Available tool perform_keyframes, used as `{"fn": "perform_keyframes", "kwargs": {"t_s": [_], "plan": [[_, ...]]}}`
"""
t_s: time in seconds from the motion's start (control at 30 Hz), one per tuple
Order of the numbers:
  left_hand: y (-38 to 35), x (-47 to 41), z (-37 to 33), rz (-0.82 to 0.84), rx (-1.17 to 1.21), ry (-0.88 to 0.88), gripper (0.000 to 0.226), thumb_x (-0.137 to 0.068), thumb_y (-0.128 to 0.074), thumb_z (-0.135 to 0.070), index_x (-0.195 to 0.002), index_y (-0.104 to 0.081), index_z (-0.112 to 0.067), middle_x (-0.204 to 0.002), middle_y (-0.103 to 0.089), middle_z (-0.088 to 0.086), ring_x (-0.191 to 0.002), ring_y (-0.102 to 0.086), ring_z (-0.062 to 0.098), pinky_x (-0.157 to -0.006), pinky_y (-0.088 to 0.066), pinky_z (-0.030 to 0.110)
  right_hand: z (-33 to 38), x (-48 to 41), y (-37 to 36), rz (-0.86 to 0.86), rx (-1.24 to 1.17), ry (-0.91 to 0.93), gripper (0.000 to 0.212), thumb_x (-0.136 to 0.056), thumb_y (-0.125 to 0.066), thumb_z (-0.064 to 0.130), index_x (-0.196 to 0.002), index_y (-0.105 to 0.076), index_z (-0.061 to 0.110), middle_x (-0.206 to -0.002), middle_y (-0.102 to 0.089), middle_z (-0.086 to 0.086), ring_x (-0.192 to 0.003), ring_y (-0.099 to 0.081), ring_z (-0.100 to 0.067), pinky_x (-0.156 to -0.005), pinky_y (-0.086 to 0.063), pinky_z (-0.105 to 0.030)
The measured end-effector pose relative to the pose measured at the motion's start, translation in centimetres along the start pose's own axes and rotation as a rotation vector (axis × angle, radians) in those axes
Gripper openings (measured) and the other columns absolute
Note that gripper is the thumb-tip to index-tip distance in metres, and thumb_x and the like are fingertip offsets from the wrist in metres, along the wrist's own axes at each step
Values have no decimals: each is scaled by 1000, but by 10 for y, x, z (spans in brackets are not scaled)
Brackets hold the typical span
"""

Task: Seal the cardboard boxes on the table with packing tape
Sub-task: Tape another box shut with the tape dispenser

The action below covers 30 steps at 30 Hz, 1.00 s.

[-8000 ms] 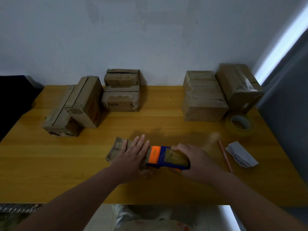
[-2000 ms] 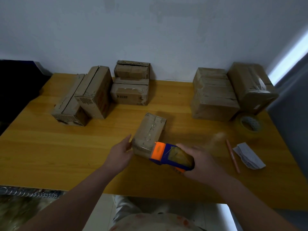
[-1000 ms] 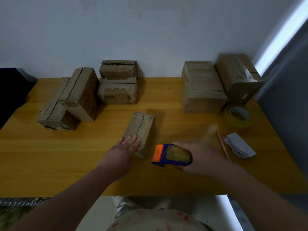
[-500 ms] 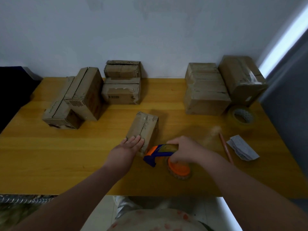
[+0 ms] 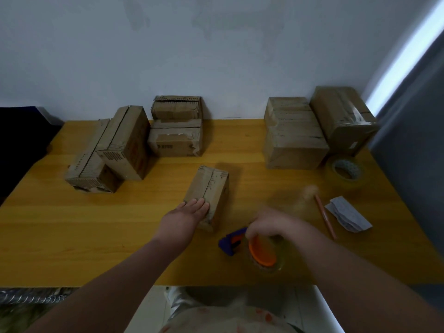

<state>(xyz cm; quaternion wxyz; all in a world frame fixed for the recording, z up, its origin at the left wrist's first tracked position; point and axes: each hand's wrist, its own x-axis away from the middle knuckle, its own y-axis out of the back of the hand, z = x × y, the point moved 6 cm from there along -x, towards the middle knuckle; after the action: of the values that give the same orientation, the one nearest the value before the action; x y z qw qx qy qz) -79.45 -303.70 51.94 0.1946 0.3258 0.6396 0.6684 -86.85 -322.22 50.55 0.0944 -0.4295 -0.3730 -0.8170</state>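
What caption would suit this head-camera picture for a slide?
Left hand steadies a small box while the right hand holds the tape dispenser on the table.

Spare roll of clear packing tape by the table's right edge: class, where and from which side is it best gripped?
The spare roll of clear packing tape lies flat, hole up. Probably come from above, one finger inside the hole, thumb outside; a large cardboard box crowds its far side.

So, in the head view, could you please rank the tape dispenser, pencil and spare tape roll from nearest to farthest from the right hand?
1. Tape dispenser: under the right hand.
2. Pencil: just to its right.
3. Spare tape roll: far right, beside the boxes.
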Motion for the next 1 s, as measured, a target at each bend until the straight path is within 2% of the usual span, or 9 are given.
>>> {"fn": "perform_keyframes", "kwargs": {"t_s": [0.1, 0.2, 0.27, 0.37, 0.47, 0.63, 0.83, 0.93, 1.0], "plan": [[17, 1, 6, -58, 87, 45, 55, -103, -38, -15, -152, -17, -30, -159, -18, -9, -144, -20, 10, -115, -19, 25, -7, 4, 4, -50, -29, 29, 57, -74, -77, 41, -123, -61, 18, -125, -58, -3, -105, -57, -17, -86, -52, -30], [47, 1, 15, -182, 240, 119, 40, -101, -43, -23, -140, -45, -30, -140, -50, -2, -124, -50, 18, -97, -43, 31, -9, 19, 29, -230, -218, 103, 84, -74, -78, 49, -143, -44, 17, -142, -45, -4, -117, -50, -18, -85, -42, -26], [71, -3, 20, -257, 293, 161, 31, -99, -46, -21, -126, -60, -28, -123, -62, -1, -109, -57, 21, -84, -47, 32, -10, 24, 43, -357, -268, 136, 79, -84, -68, 50, -149, -36, 20, -146, -42, -4, -120, -51, -22, -84, -44, -27], [99, -13, 22, -269, 273, 157, 26, -98, -47, -18, -112, -67, -24, -111, -66, 0, -102, -59, 20, -81, -49, 34, -14, 20, 49, -483, -129, 132, 62, -99, -51, 27, -153, -22, 26, -139, -47, -7, -102, -57, -22, -72, -50, -28], [110, -21, 15, -126, 249, 79, 24, -98, -47, -18, -110, -67, -22, -110, -65, -1, -102, -58, 18, -83, -50, 33, -23, 14, 43, -540, 70, 49, 72, -94, -53, 9, -153, -19, 32, -141, -45, -6, -116, -53, -26, -85, -50, -35], [90, -24, 2, 36, 197, -16, 21, -96, -50, -19, -107, -67, -23, -110, -66, -1, -103, -58, 18, -87, -49, 35, -38, 2, 18, -461, 167, 41, 73, -93, -51, 8, -153, -18, 33, -147, -42, -5, -129, -46, -25, -103, -43, -39], [80, -8, -11, -248, 62, 34, 42, -93, -58, -30, -134, -50, -28, -133, -50, -8, -121, -45, 16, -97, -39, 27, -29, 7, 9, -483, 322, 145, 63, -91, -61, 27, -148, -34, 29, -140, -47, -4, -125, -48, -24, -100, -44, -34], [81, 11, -15, -414, 70, -40, 28, -78, -73, -25, -105, -69, -19, -107, -62, 1, -93, -61, 21, -74, -50, 30, -18, 15, 17, -625, 191, 259, 50, -89, -63, 34, -137, -52, 26, -130, -56, -3, -119, -53, -23, -95, -46, -33], [71, 21, -20, -398, 120, -137, 20, -84, -64, -28, -98, -72, -17, -101, -64, 1, -88, -63, 21, -69, -50, 29, -9, 18, 20, -649, 87, 344, 44, -91, -63, 33, -133, -57, 23, -120, -62, -1, -115, -55, -20, -89, -45, -27]]}}
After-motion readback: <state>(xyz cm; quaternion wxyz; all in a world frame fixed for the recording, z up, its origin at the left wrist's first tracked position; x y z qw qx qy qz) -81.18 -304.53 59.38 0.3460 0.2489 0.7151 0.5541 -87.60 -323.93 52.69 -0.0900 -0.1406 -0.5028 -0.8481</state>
